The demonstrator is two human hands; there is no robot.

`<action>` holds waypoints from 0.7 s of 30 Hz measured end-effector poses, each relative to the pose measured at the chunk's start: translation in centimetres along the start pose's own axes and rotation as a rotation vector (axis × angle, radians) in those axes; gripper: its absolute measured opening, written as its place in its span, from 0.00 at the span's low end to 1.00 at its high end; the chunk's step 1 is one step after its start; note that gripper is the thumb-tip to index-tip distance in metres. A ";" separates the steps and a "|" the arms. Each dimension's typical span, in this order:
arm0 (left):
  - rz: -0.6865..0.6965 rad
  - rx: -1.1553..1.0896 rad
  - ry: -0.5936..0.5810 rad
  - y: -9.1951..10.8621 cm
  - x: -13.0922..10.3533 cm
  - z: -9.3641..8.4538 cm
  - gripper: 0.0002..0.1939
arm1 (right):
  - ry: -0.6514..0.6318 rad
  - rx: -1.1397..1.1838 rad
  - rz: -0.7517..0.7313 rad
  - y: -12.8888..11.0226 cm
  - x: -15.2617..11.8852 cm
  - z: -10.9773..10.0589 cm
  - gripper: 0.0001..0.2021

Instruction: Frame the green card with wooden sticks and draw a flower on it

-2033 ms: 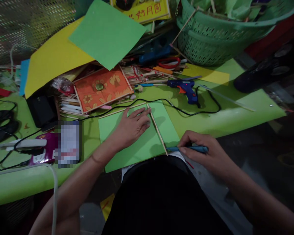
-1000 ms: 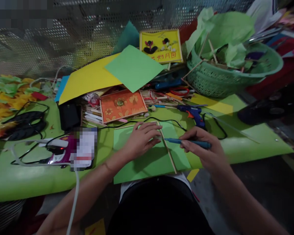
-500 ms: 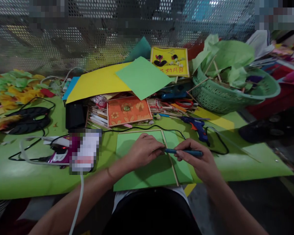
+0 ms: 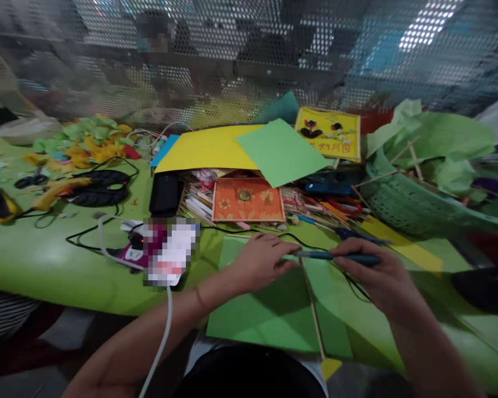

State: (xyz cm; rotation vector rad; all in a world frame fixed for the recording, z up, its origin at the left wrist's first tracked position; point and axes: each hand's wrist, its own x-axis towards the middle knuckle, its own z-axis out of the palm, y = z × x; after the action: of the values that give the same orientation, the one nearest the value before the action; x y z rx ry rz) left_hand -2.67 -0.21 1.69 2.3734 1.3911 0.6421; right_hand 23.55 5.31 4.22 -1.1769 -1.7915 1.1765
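Observation:
My right hand (image 4: 375, 271) grips a slim blue pen-like tool (image 4: 320, 255) held almost level, its narrow end pointing left. My left hand (image 4: 259, 262) rests over a green sheet (image 4: 257, 320), thumb and forefinger apart at the tool's narrow end. Whether these fingertips touch the tool cannot be made out. A thin wooden stick (image 4: 313, 307) runs down the right part of the sheet, passing under the tool. Its upper part is partly hidden by my left hand and the tool. Another thin strip lies along the sheet's far edge.
Behind the sheet lie an orange framed picture (image 4: 249, 202), a yellow sheet (image 4: 207, 146) and several loose sticks. A green basket (image 4: 415, 204) stands right, near a blue glue gun (image 4: 348, 235). At left are a phone (image 4: 174, 251) with a white cable and a black mask (image 4: 105, 188).
The view has swung left, so things appear further right. More of the blue tool shows between my hands, and my left thumb and forefinger have parted at its narrow end.

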 end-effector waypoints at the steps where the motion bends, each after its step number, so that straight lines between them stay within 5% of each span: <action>1: -0.046 0.053 0.037 -0.4 -0.1 -0.2 0.18 | 0.005 -0.048 0.005 -0.1 1.2 -0.3 0.15; 9: -0.172 0.319 -0.047 -2.9 -0.6 -1.8 0.11 | 0.007 -0.487 -0.218 2.2 8.3 -0.5 0.15; 15: -0.127 0.414 -0.078 -3.4 -1.1 -1.2 0.18 | 0.095 -0.887 -0.539 5.9 9.4 0.3 0.11; 21: -0.178 0.399 -0.122 -2.9 -1.1 -1.0 0.20 | 0.050 -0.973 -0.611 5.5 9.0 1.0 0.11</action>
State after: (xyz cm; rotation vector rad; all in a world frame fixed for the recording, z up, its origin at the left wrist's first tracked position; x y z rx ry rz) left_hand -5.78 0.26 0.98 2.4846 1.7842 0.1797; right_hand 21.21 14.38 -0.73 -0.9604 -2.5066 -0.1283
